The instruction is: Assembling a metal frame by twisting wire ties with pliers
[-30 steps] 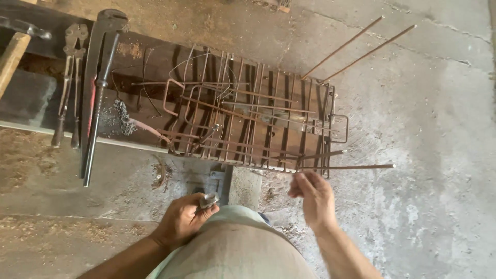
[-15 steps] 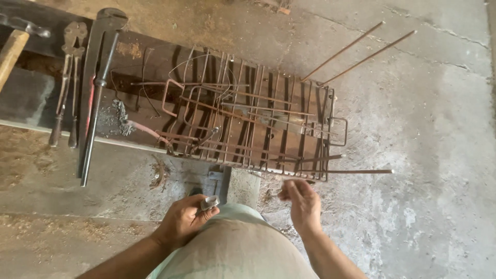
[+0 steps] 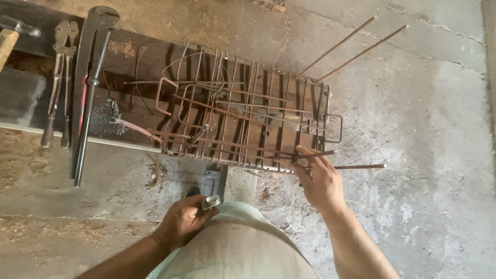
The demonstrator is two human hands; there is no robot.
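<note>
On the concrete floor the rebar cage is lying on its side against a dark steel beam, just ahead of the person's knees. Compared with a second ago, the right hand is reaching further forward and up: then it was hovering just below the cage's near edge, and now it is meeting the cage's right end. Its fingers are curling together around a thin rod that is sticking out to the right from the cage's lower corner, the thumb pressing near where the rod is crossing the last stirrup. The rod is passing under the fingertips and running on past them, well clear of the palm.

The left hand is staying where it was, resting by the knee, well apart from the cage, its fingers closing on a small grey metal tool whose kind I cannot tell.

Left of the cage a pipe wrench and pliers are lying on the beam, and two loose rods are slanting off the far right corner.
</note>
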